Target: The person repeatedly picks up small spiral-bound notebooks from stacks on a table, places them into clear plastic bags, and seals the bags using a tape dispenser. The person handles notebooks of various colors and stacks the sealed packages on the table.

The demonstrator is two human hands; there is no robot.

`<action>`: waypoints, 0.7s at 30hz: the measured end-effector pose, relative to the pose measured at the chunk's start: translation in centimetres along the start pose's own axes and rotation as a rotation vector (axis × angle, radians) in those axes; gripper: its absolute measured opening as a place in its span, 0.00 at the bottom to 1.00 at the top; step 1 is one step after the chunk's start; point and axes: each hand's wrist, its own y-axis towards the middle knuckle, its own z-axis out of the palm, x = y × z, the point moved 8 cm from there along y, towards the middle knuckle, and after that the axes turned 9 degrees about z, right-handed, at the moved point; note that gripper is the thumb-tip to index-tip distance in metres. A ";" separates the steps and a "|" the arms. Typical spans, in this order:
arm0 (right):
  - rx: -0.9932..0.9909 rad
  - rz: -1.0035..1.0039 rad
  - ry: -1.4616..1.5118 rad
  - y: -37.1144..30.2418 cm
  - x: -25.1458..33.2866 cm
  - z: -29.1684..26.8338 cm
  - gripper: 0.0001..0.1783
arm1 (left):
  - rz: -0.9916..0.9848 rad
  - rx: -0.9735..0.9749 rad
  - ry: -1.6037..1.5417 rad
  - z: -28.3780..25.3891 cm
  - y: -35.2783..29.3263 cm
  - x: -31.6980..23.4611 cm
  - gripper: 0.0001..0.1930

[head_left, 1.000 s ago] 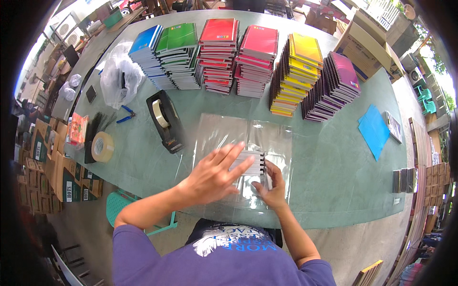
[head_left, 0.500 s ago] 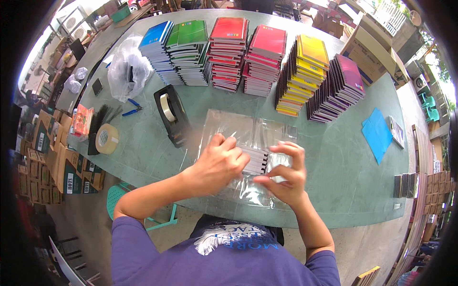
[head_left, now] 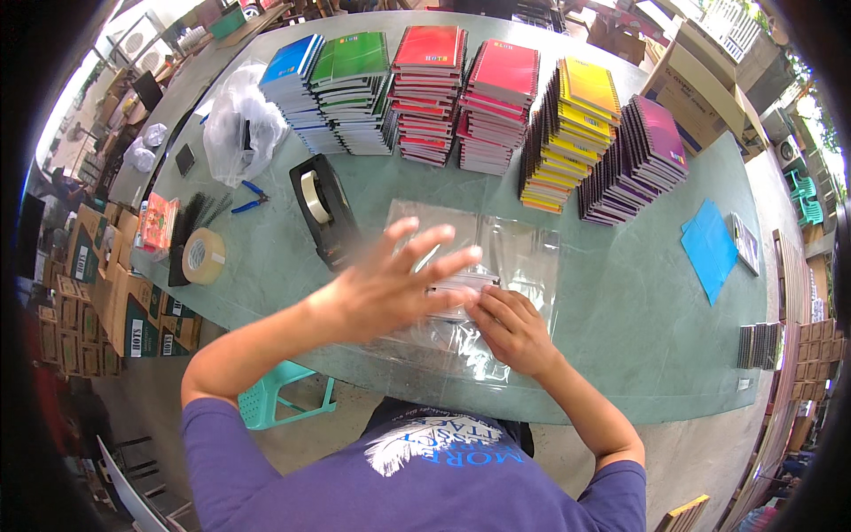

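Observation:
A small white-paged, spiral-bound bundle [head_left: 467, 280] lies on a sheet of clear plastic film [head_left: 525, 250] in front of me. My left hand [head_left: 377, 279] hovers over its left side with the fingers spread, holding nothing, slightly blurred. The fingers of my right hand [head_left: 514, 332] are bent together and press on the bundle's right end, where the film folds over. My hands hide much of the bundle. A black tape dispenser [head_left: 319, 208] with a roll of tape stands just beyond my left hand.
Tall stacks of blue [head_left: 292, 60], green [head_left: 353, 58], red [head_left: 430, 49], pink [head_left: 503, 66], yellow [head_left: 592, 87] and purple [head_left: 656, 133] notebooks line the far side. Pliers [head_left: 251, 198], a tape roll [head_left: 203, 256] and a plastic bag [head_left: 238, 133] lie left; a blue sheet [head_left: 709, 251] lies right.
My left hand has let go of the film and opened, its fingers spreading. My right hand has moved left and turned from an open pinch to pressing on the bundle's end.

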 end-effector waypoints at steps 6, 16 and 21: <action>-0.076 0.066 -0.023 -1.3 0.1 1.0 0.22 | 0.126 0.187 -0.100 4.2 3.7 0.4 0.03; -0.074 0.169 -0.059 -1.0 0.4 0.7 0.21 | 0.089 0.545 0.088 5.1 6.0 1.4 0.05; -0.117 0.138 0.003 -0.3 -0.3 0.4 0.20 | -0.100 -0.032 -0.239 -0.1 1.4 3.2 0.14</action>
